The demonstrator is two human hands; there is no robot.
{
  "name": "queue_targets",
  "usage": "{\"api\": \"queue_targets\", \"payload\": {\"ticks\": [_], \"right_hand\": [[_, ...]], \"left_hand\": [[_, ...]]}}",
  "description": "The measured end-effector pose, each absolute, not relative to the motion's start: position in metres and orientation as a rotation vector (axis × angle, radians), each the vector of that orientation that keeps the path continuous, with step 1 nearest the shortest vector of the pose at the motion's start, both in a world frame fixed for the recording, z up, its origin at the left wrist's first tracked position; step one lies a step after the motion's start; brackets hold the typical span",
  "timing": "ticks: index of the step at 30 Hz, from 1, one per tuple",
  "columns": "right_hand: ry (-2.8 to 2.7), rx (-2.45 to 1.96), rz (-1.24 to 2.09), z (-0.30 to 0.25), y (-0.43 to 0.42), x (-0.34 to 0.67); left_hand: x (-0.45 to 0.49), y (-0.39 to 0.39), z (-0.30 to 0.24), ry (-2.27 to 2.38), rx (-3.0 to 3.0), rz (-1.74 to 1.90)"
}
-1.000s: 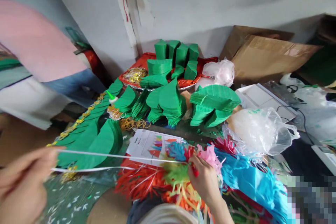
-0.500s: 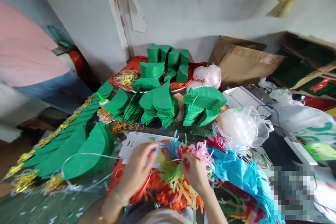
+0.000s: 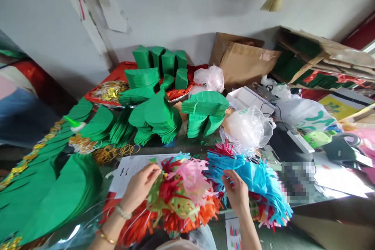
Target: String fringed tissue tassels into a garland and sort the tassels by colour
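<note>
A bundle of fringed tissue paper [image 3: 183, 187] in pink, red, green and orange lies in front of me. At its left side is my left hand [image 3: 140, 183], fingertips closed on the edge of the fringe. My right hand [image 3: 236, 191] is to the right of the bundle, beside a blue fringed paper piece [image 3: 254, 177]. Its fingers are loosely bent and apart, with nothing visible between them. Orange-red fringe [image 3: 133, 224] spreads below my left forearm. A white printed sheet [image 3: 129, 170] lies behind the left hand.
Stacks of green cut paper [image 3: 161, 117] stand behind, with a large stack [image 3: 70, 195] at left. Rubber bands [image 3: 114, 152], a glue bottle [image 3: 75, 124] and a red tray [image 3: 109, 74] lie around them. Plastic bags [image 3: 249, 127] and cardboard [image 3: 246, 62] are at right. A person [image 3: 23, 113] stands at left.
My view has swung right. My right hand has left the bundle and moved right. My left hand has come to the bundle's edge, and the fringe is fluffed out with pink uppermost.
</note>
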State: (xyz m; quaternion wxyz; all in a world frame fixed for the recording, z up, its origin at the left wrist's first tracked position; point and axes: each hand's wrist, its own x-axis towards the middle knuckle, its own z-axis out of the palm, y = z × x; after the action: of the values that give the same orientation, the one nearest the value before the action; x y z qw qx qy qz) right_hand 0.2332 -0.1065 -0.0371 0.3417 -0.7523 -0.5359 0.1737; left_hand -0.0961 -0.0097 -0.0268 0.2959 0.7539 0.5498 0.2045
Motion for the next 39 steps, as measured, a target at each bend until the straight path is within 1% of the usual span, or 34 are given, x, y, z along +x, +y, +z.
{"api": "queue_targets", "payload": {"ticks": [3,8,14,16,19,21,25,30,32,36,37,39], "right_hand": [[-1.437,-2.03,0.591,-0.065,-0.112,0.251],[-1.448,-1.991,0.68,-0.089,-0.113,0.22],[-1.528,-1.916,0.788,-0.078,-0.115,0.171],[-1.612,-1.896,0.884,-0.073,-0.118,0.16],[-1.735,-1.768,1.118,-0.07,-0.125,0.145],[-1.749,-1.755,1.175,-0.07,-0.13,0.135],[-1.668,-1.885,0.996,-0.07,-0.128,0.116],[-1.588,-1.826,0.652,-0.058,-0.112,0.108],[-1.665,-1.765,0.667,-0.053,-0.108,0.107],[-1.997,-1.641,0.938,-0.048,-0.11,0.106],[-2.032,-1.652,0.951,-0.048,-0.109,0.107],[-2.006,-1.765,0.858,-0.051,-0.1,0.112]], "left_hand": [[-0.13,0.001,-0.03,1.541,2.001,0.501],[-0.18,0.006,-0.045,1.621,1.937,0.371],[-0.201,-0.001,-0.059,1.633,1.935,0.344],[-0.203,-0.001,-0.06,1.656,1.955,0.373],[-0.205,0.0,-0.06,1.725,1.967,0.396],[-0.205,0.001,-0.059,1.743,1.954,0.382],[-0.207,0.001,-0.06,1.748,1.929,0.364],[-0.216,-0.001,-0.066,1.692,1.931,0.404],[-0.218,-0.002,-0.068,1.682,1.931,0.405],[-0.218,-0.005,-0.068,1.707,1.954,0.406],[-0.218,-0.006,-0.068,1.716,1.956,0.41],[-0.217,-0.008,-0.068,1.731,1.95,0.421]]}}
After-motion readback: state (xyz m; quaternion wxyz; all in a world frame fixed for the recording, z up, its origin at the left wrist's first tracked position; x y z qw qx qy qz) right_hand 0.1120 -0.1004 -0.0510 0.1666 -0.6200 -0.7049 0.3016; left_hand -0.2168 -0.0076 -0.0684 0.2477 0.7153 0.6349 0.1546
